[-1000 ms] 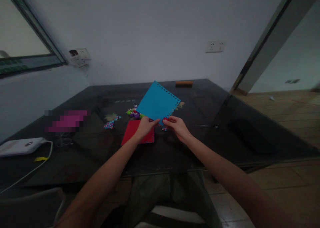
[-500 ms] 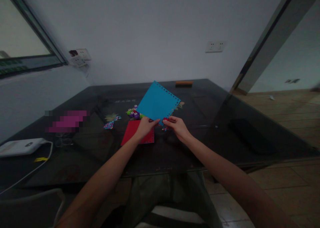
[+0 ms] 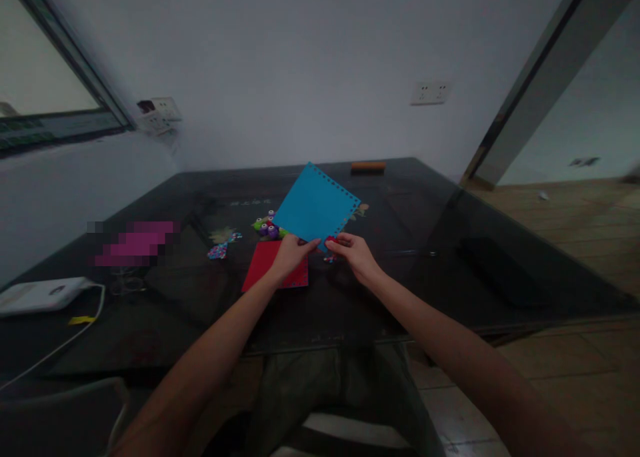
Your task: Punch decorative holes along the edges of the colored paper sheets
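A blue sheet with punched holes along its edges is tilted corner-down over the table. My left hand pinches its lower left edge, thumb on top. At the bottom corner, my right hand is closed on a small red piece that touches the sheet; its exact kind is too small to make out. A red sheet with holes lies flat under my left wrist. Beyond my left hand sit several green and purple pieces with googly eyes.
Small colourful beads or scraps lie left of the red sheet. A white power bank with a cable rests at the far left. An orange-brown roll lies at the back edge, a dark flat object at right.
Almost nothing differs. Both hands keep the same hold at the blue sheet's lower corner.
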A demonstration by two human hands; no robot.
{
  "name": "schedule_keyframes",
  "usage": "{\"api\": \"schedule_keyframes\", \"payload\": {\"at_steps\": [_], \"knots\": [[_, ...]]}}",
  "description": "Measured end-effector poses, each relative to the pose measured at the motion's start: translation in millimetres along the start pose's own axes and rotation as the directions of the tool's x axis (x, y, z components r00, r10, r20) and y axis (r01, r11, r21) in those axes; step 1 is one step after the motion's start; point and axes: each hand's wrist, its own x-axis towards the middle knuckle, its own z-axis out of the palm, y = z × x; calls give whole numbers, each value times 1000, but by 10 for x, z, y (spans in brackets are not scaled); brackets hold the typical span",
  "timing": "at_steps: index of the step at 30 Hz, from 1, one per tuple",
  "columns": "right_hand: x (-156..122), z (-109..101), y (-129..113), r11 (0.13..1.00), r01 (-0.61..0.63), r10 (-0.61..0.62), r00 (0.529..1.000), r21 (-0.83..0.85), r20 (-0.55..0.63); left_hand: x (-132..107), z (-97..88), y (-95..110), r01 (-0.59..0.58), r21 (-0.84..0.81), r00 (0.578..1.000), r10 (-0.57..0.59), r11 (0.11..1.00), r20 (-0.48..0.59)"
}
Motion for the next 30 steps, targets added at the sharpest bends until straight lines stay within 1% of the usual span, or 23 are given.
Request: {"api": "schedule_keyframes", "payload": {"at_steps": [6,12,22,30], "knots": [[-1,6,0,1000,1,-1,1000,12,-12,8,-2,-35,-5,-13,1000,5,1000,27],[1,3,5,1000,-2,2,1000,0,-14,5,-1,-41,-40,10,999,40,999,9],[-10,4,-20,997,42,-44,999,-63,-15,-9,12,-9,-24,-14,999,25,1000,25],[16,-14,20,995,73,-74,997,-72,-9,-4,6,-45,-38,21,999,37,999,28]]}}
